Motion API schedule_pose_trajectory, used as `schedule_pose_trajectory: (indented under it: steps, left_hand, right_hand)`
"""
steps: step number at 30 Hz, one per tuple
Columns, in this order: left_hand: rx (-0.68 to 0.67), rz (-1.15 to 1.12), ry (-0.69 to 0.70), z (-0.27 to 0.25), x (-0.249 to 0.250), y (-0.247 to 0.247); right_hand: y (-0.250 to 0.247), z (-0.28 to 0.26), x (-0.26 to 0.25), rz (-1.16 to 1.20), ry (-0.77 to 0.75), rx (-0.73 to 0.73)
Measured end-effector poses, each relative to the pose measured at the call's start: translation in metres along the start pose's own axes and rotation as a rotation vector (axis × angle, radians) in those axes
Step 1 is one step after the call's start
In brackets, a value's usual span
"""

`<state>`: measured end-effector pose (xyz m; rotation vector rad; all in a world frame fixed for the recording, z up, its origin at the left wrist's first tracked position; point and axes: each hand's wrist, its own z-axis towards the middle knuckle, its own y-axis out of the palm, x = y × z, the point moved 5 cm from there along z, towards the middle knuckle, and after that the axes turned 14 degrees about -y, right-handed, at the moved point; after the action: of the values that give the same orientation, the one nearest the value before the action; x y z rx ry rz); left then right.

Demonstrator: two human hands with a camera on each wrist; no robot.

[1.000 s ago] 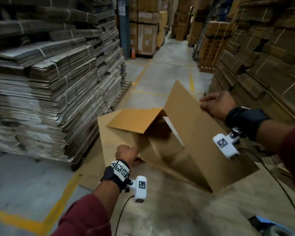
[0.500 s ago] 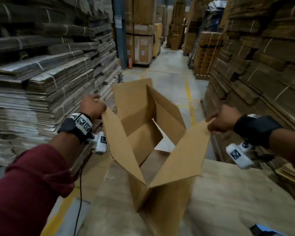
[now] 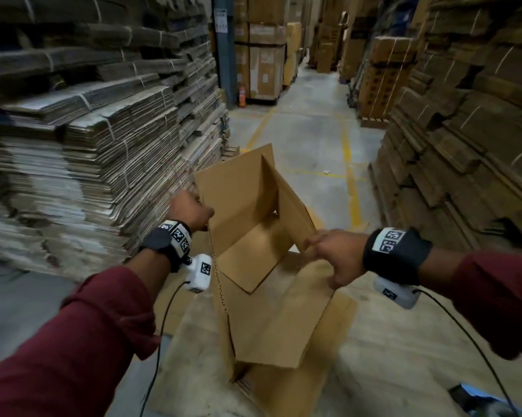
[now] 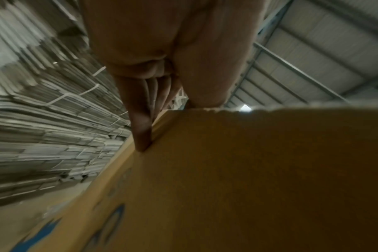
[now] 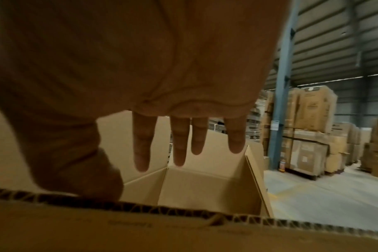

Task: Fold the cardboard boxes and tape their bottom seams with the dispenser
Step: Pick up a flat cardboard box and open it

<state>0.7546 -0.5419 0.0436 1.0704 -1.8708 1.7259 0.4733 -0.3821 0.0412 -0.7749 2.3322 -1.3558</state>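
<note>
A brown cardboard box (image 3: 268, 311) stands opened up on the worktable (image 3: 389, 371), open end up and flaps loose. My left hand (image 3: 190, 210) pinches the top edge of its left panel; in the left wrist view the fingers (image 4: 141, 133) lie down the outer face of the box (image 4: 259, 170) and the thumb sits on the other side. My right hand (image 3: 329, 254) is at the edge of the right flap. Its fingers (image 5: 179, 145) are straight and spread over the box's inside (image 5: 205, 187), while the thumb rests on the corrugated edge.
Tall strapped stacks of flat cardboard (image 3: 88, 145) rise on the left and more stacks (image 3: 464, 145) on the right, with a concrete aisle (image 3: 308, 139) between them. A blue and dark object (image 3: 476, 398) lies at the table's near right corner, partly cut off.
Both hands have come inward and lower, and the box has turned and narrowed. The right hand gripped the flap before; its fingers are now straight.
</note>
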Motion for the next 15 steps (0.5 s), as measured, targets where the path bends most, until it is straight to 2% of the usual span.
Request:
schedule_pose_trajectory:
  steps: [3, 5, 7, 9, 10, 12, 15]
  left_hand:
    - [0.026, 0.021, -0.03, 0.003, -0.026, 0.008]
    - [0.048, 0.005, -0.056, 0.004, -0.043, 0.006]
    - [0.056, -0.028, -0.093, 0.003, -0.056, 0.002]
    - [0.022, -0.123, -0.175, -0.001, -0.065, 0.0]
    - [-0.026, -0.169, -0.24, -0.004, -0.071, 0.003]
    - [-0.209, -0.26, -0.392, -0.019, -0.088, 0.016]
    - [-0.489, -0.237, -0.538, -0.066, -0.108, 0.036]
  right_hand:
    - [0.018, 0.012, -0.008, 0.191, -0.013, -0.048]
    - [0.033, 0.01, -0.004, 0.309, 0.003, -0.167]
    - [0.045, 0.006, -0.002, 0.18, -0.022, -0.299]
    - [0.05, 0.007, -0.005, -0.002, -0.059, -0.288]
    - [0.051, 0.01, -0.003, -0.048, -0.066, -0.245]
    - [0.044, 0.019, 0.001, -0.112, -0.071, -0.096]
    - [0.038, 0.022, -0.005, -0.225, -0.1, 0.012]
